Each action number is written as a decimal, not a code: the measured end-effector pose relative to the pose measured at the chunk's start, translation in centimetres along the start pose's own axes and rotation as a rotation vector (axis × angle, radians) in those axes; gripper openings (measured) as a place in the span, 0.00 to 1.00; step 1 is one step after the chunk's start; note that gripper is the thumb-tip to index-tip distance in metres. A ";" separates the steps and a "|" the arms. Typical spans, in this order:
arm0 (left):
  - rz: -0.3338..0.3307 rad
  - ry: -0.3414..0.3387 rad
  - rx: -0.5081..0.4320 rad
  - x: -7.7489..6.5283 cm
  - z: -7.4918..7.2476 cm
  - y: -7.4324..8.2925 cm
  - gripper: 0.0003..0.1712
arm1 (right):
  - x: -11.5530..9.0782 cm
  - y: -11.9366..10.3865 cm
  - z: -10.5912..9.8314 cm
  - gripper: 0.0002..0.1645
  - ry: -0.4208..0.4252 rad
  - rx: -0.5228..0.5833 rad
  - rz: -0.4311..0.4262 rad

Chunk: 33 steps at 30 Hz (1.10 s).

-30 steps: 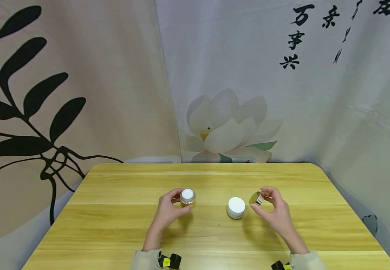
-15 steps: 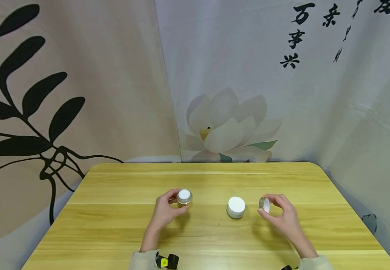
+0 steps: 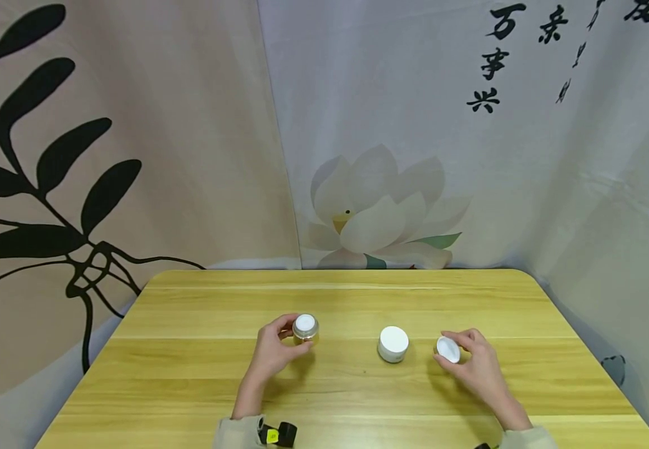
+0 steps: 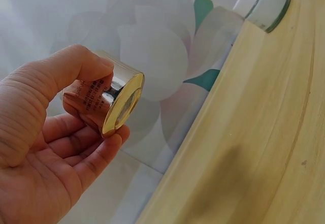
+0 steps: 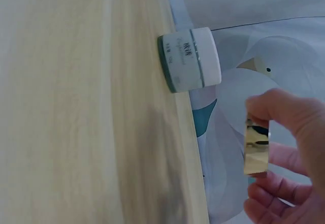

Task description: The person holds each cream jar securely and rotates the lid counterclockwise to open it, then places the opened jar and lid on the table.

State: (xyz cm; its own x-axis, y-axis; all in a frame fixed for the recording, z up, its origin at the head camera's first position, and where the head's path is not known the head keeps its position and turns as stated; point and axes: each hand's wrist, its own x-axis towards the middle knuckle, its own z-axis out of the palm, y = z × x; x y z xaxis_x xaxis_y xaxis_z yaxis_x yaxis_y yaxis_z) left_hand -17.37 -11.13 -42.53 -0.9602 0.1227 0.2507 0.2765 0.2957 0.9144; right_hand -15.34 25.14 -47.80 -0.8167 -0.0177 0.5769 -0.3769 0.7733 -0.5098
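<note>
My left hand (image 3: pixel 276 350) grips a small gold jar (image 4: pixel 109 89) between thumb and fingers, held up off the table. Dark print runs along the jar's side, and a white disc covers its top in the head view. On the right, my right hand (image 3: pixel 478 365) pinches a gold lid (image 5: pixel 256 145) by its edge, its white inside turned up toward the head camera. Between the hands stands a white-capped cream jar (image 3: pixel 393 345), upright on the table and touched by neither hand. In the right wrist view its side carries dark lettering.
The pale wooden table (image 3: pixel 358 411) spans the space under both hands. Behind it hangs a printed cloth (image 3: pixel 380 93) with a lotus, dark leaves and black characters. A camera with a yellow mark (image 3: pixel 278 434) is strapped at the left wrist.
My right hand has moved right and slightly toward me, turning the lid so its white inside faces up. The left hand with the gold jar has shifted slightly left. The cream jar stays put.
</note>
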 end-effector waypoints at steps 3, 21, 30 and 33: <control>-0.005 -0.003 -0.006 0.0 0.0 0.0 0.26 | 0.0 0.1 -0.1 0.26 -0.072 -0.035 0.050; -0.027 -0.006 0.007 0.0 0.0 0.4 0.25 | -0.7 1.3 0.1 0.31 -0.355 -0.126 0.187; -0.033 0.002 0.006 0.3 0.4 -1.4 0.26 | -0.6 1.6 0.2 0.30 -0.374 -0.117 0.182; -0.030 0.014 0.004 0.7 0.6 -2.9 0.27 | -0.5 1.7 0.3 0.29 -0.384 -0.117 0.185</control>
State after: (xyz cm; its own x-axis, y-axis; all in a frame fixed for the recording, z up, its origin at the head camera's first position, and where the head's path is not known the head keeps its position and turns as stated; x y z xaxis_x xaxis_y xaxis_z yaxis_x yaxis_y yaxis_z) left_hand -18.77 -11.36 -45.17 -0.9686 0.1008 0.2273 0.2475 0.3031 0.9202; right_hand -15.69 26.32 -49.13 -0.9773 -0.0897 0.1921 -0.1753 0.8516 -0.4940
